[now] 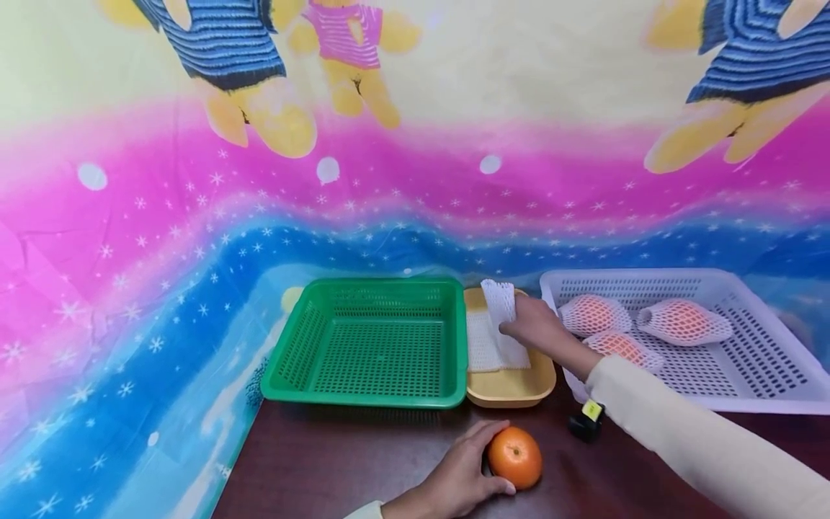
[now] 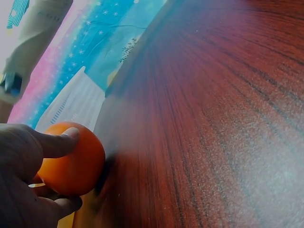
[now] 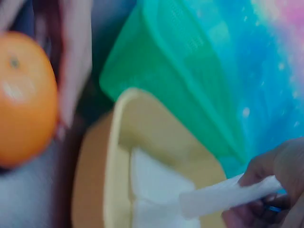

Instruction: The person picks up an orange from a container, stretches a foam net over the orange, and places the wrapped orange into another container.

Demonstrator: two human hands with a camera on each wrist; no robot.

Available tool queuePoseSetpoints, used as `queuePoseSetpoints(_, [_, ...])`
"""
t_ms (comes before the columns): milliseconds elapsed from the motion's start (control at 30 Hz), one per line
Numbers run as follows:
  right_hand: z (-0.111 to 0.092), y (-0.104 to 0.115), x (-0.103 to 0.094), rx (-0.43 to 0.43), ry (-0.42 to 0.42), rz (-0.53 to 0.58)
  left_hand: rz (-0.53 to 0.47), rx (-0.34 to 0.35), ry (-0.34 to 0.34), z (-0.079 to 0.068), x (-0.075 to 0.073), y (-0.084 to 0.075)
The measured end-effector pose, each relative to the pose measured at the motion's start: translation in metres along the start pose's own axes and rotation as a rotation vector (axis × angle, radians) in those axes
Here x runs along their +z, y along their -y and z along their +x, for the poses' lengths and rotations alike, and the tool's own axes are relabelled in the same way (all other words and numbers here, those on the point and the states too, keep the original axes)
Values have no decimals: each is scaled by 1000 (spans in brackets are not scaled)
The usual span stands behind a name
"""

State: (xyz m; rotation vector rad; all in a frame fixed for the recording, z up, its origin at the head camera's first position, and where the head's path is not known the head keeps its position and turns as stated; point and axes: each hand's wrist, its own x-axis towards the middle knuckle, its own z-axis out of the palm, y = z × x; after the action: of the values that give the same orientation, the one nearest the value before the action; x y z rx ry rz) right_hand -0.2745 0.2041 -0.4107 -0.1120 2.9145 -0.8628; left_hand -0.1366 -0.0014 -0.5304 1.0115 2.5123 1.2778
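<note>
An orange (image 1: 515, 458) sits on the dark wooden table, with my left hand (image 1: 459, 472) curled round its left side, thumb and fingers on the peel. In the left wrist view the thumb lies across the orange (image 2: 73, 164). My right hand (image 1: 538, 328) pinches a white foam net sleeve (image 1: 499, 310) above the yellow tub (image 1: 509, 393). More white foam sleeves (image 1: 483, 342) lie inside that tub. The right wrist view shows the pinched sleeve (image 3: 223, 197) flat and slanting over the tub's inside.
Left of the tub stands a green perforated basket (image 1: 363, 400). A pale lilac basket (image 1: 700, 396) on the right holds several fruits in foam nets (image 1: 684, 322). A small black object with a yellow label (image 1: 586, 420) lies near the right forearm. A patterned cloth hangs behind.
</note>
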Motion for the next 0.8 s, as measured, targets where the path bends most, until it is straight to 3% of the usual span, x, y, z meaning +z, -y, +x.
queuePoseSetpoints(133, [-26, 5, -5, -64, -39, 93, -14, -4, -10, 0, 1, 1])
queuePoseSetpoints(333, [-69, 8, -3, -72, -64, 185, -4, -8, -11, 0, -1, 0])
queuePoseSetpoints(533, [-104, 3, 6, -83, -102, 187, -10, -18, -11, 1, 0, -1])
queuePoseSetpoints(800, [-132, -7, 21, -165, -222, 168, -35, -81, -37, 2, 1, -2])
